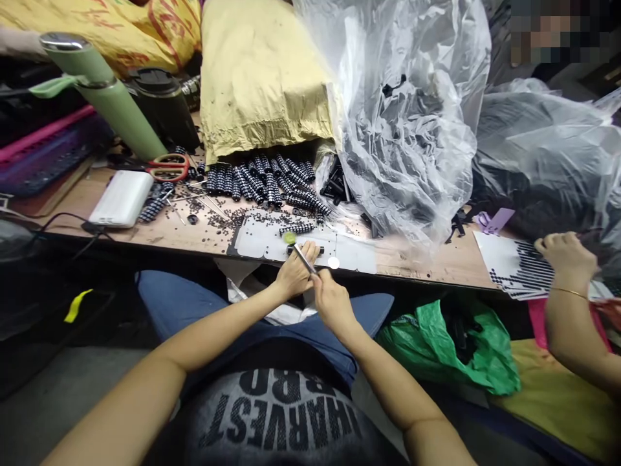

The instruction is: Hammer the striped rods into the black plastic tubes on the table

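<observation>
My left hand (294,272) is at the table's front edge, its fingers closed round a short black tube (319,250) that lies across the grey-white sheet (356,249). Just to the right, my right hand (332,301) grips a slim silver metal tool (305,260), slanted up and left over my left fingers. The tool's exact kind and its tip are hard to make out. A finished-looking black tube with white bands (297,229) rests above my left hand, beside a small yellow-green round thing (290,238). A white disc (333,263) sits to the right.
Banded black tubes (262,178) are heaped under a yellow sack (266,84). Tiny dark pieces (218,223) scatter leftward, near red-handled scissors (169,167), a white power bank (121,199) and a green flask (116,107). Clear plastic bags (407,149) stand right; a co-worker's hand (567,259) touches dotted sheets (517,265).
</observation>
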### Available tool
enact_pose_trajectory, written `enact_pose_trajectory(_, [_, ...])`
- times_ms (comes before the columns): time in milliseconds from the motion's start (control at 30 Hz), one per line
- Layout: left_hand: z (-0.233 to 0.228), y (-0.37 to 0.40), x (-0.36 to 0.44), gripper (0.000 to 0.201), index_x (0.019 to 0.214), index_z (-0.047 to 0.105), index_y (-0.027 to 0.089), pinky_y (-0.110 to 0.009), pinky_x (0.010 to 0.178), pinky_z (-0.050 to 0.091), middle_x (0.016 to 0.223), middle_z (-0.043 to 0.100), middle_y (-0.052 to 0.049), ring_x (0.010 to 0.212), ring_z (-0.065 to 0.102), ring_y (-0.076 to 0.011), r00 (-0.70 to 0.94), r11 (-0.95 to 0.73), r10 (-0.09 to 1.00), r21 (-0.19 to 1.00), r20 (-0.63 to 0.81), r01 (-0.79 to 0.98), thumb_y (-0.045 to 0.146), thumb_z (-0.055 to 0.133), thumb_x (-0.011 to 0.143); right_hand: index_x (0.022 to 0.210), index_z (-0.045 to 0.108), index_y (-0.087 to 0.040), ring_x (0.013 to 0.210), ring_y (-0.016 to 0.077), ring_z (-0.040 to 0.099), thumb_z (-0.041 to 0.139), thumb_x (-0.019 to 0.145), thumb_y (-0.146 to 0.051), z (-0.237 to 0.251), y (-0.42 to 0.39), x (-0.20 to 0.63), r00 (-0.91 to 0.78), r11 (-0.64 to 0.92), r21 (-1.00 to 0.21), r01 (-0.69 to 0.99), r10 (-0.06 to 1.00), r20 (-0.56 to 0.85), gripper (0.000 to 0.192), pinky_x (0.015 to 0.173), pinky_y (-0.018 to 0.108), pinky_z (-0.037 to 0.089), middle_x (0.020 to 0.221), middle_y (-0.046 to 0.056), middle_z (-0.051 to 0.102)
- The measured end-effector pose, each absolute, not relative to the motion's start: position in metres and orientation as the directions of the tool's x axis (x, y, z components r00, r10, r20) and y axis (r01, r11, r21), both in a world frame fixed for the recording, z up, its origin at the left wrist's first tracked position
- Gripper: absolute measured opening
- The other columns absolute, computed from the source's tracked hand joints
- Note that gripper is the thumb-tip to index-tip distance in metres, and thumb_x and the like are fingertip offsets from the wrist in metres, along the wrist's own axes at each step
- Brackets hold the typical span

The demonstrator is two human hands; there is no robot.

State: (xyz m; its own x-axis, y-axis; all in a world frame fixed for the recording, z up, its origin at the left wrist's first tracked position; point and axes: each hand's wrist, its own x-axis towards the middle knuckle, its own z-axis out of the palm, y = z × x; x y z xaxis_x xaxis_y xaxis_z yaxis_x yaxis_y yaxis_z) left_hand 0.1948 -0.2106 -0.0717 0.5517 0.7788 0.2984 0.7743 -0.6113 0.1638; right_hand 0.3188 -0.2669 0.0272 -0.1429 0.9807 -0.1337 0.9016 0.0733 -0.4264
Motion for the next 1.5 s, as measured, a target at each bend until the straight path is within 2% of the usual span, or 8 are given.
enact_pose_trajectory(100, [-0.076,-0.212,0.194,0.061,0.145,0.031,-0.002,-0.048,0.114,0.021,0.149,0.034,-0.023,0.142,0.026,-0.0336,0.546,-0.620,0.768,0.174,0.335,0.765,0.029,0.035,0.092,0.086,0.051,-0.022,0.059,0.0204,0.061,0.031,0.099,-0.039,0.025,-0.266,0.318,-0.180,0.090,-0.325,0.941,0.949,-0.258,0.030,0.055,0.025,0.033,0.068,0.005,0.063])
enact_pose_trajectory(300, [-0.056,-0.194,0.196,0.045,0.135,0.047,0.004,-0.046,0.104,0.037,0.132,0.054,-0.021,0.124,0.049,-0.0310,0.489,-0.573,0.807,0.242,0.331,0.783,0.020,0.040,0.093,0.085,0.050,-0.023,0.052,0.0161,0.053,0.019,0.100,-0.049,0.055,-0.264,0.347,-0.030,0.012,-0.535,0.845,0.999,-0.026,0.043,0.054,0.024,0.031,0.060,0.000,0.056])
enact_pose_trajectory(567, [-0.046,-0.231,0.197,0.036,0.121,0.058,0.009,-0.035,0.076,0.048,0.101,0.065,-0.015,0.089,0.060,-0.0226,0.508,-0.678,0.696,0.232,0.508,0.697,0.006,0.037,0.092,0.095,0.057,-0.019,0.066,0.0198,0.059,0.032,0.099,-0.047,0.025,-0.229,0.421,0.289,-0.295,-0.072,0.953,0.954,-0.082,0.038,0.059,0.027,0.026,0.075,0.008,0.066])
enact_pose_trajectory(733, [-0.042,-0.243,0.194,0.033,0.122,0.057,0.009,-0.037,0.080,0.044,0.103,0.064,-0.015,0.093,0.058,-0.0237,0.519,-0.705,0.666,0.224,0.536,0.673,0.015,0.041,0.094,0.101,0.060,-0.016,0.081,0.0228,0.061,0.035,0.098,-0.047,0.003,-0.221,0.434,0.249,-0.249,-0.005,0.968,0.967,-0.055,0.039,0.067,0.029,0.034,0.089,0.012,0.067])
enact_pose_trajectory(933, [-0.024,-0.143,0.191,0.042,0.131,0.052,0.009,-0.041,0.081,0.041,0.105,0.062,-0.020,0.102,0.053,-0.0325,0.305,-0.376,0.904,0.220,0.298,0.900,0.025,0.048,0.093,0.106,0.060,-0.015,0.106,0.0256,0.054,0.041,0.097,-0.038,0.002,-0.169,0.423,0.157,-0.143,-0.091,0.986,0.973,0.169,0.030,0.085,0.033,0.040,0.109,0.014,0.063])
enact_pose_trajectory(1167, [-0.030,-0.126,0.183,0.034,0.121,0.058,0.009,-0.038,0.081,0.043,0.104,0.064,-0.018,0.098,0.057,-0.0285,0.313,-0.404,0.908,0.385,0.279,0.830,0.021,0.045,0.093,0.098,0.064,-0.007,0.105,0.0299,0.060,0.049,0.089,-0.021,0.015,-0.119,0.438,0.382,-0.358,-0.362,0.861,0.924,-0.005,0.022,0.085,0.038,0.043,0.105,0.023,0.066])
enact_pose_trajectory(1333, [-0.011,-0.142,0.188,0.034,0.110,0.060,0.014,-0.026,0.058,0.046,0.086,0.065,-0.008,0.060,0.058,-0.0138,0.032,-0.162,0.987,0.938,0.160,0.308,0.040,0.048,0.092,0.091,0.065,-0.018,0.080,0.0162,0.067,0.046,0.091,-0.042,0.013,-0.145,0.406,0.139,-0.191,-0.681,0.707,0.982,-0.131,0.030,0.071,0.027,0.049,0.090,0.007,0.072])
enact_pose_trajectory(1500, [0.009,-0.148,0.195,0.037,0.077,0.056,0.015,-0.018,0.037,0.027,0.048,0.048,0.006,0.036,0.038,-0.0061,0.048,0.200,0.980,0.967,-0.195,-0.158,0.047,0.072,0.068,0.095,0.062,-0.018,0.085,0.0189,0.066,0.063,0.074,-0.059,0.011,-0.179,0.355,-0.194,-0.192,-0.970,0.148,0.956,-0.219,0.046,0.068,0.030,0.052,0.099,0.010,0.069])
